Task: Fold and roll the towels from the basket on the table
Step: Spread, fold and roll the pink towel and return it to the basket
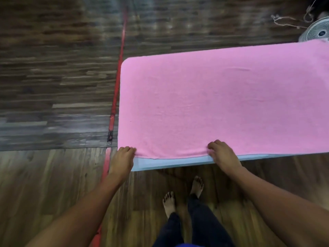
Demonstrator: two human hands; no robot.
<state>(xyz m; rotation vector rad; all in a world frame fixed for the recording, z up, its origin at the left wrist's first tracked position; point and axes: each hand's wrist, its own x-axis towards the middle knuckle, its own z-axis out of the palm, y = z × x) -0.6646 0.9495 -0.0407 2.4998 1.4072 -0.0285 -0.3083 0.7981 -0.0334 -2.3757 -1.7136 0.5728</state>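
A large pink towel (222,104) lies spread flat over a light blue table (169,164), covering nearly all of it and running out of view at the right. My left hand (122,159) pinches the towel's near left corner with curled fingers. My right hand (222,155) grips the towel's near edge further right, fingers curled onto the cloth. Only a thin strip of the table shows along the front. The basket is not in view.
A red strip (116,97) runs along the wooden floor just left of the table. A white fan (316,32) stands at the far right corner, with a loose cord (284,21) beside it. My bare feet (181,196) stand on the floor below the table's front edge.
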